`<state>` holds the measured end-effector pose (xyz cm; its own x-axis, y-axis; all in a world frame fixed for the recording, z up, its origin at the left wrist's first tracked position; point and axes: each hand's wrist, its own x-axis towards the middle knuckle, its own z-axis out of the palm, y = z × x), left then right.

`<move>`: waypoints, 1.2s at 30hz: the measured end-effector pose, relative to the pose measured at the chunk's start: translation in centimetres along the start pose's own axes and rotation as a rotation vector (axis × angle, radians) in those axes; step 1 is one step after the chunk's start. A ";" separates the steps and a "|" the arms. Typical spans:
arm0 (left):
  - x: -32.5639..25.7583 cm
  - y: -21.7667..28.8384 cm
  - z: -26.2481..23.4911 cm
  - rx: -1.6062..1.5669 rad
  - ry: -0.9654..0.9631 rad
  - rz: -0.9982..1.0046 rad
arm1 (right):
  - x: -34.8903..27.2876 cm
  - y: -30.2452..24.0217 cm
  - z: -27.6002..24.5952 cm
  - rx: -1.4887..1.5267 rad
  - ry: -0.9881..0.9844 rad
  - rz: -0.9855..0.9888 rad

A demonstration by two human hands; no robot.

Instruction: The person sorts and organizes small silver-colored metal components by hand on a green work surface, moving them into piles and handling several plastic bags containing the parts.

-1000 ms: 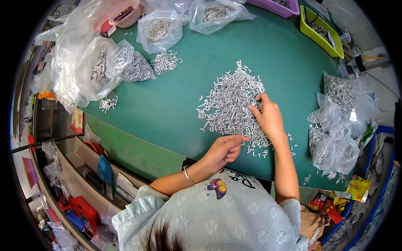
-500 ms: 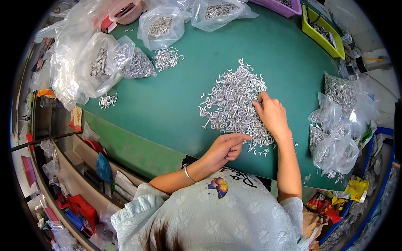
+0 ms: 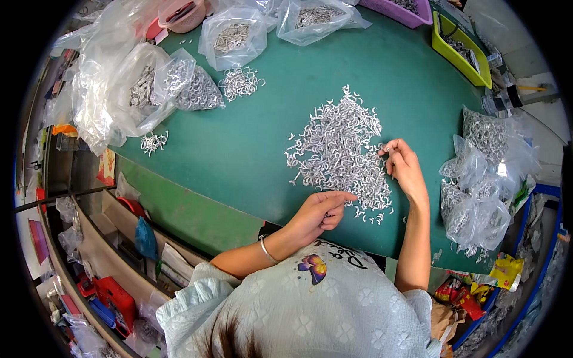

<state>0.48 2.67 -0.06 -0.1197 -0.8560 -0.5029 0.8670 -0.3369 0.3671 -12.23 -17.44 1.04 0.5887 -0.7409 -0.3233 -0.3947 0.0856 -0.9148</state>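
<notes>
A spread pile of small silvery curved metal pieces (image 3: pixel 337 140) lies on the green tabletop. Off the pile's right side, my right hand (image 3: pixel 407 170) has its thumb and index finger pinched around one small curved metal piece (image 3: pixel 385 149). My left hand (image 3: pixel 322 213) is by the pile's near edge, its index finger stretched toward the pieces and the thumb pressed against it. Its other fingers curl into the palm, which hides whatever they hold. A few loose pieces (image 3: pixel 370 218) are scattered just beyond that fingertip.
Clear plastic bags of metal parts (image 3: pixel 194 89) stand at the left and far side, beside small heaps (image 3: pixel 240 82). More filled bags (image 3: pixel 477 203) crowd the right edge. A yellow-green basket (image 3: pixel 459 53) and a purple basket (image 3: pixel 403 13) are at the far right.
My right hand has drawn back to the right from the pile, with a small metal piece in its fingertips. My left hand has stayed in place.
</notes>
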 end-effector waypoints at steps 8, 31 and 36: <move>-0.1 0.1 -0.1 -0.016 0.014 0.018 | 0.3 0.5 0.6 0.024 0.091 0.001; -0.3 0.0 -0.8 -0.064 -0.002 0.028 | 4.2 -1.7 1.2 -0.825 -0.206 -0.181; -0.6 0.0 -1.1 -0.081 0.015 0.025 | 3.6 -2.2 -1.0 -0.008 -0.302 0.245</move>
<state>1.11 3.60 -0.62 -0.0907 -0.8574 -0.5066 0.9059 -0.2823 0.3157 -9.96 -20.91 2.14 0.6568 -0.4694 -0.5902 -0.5544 0.2298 -0.7999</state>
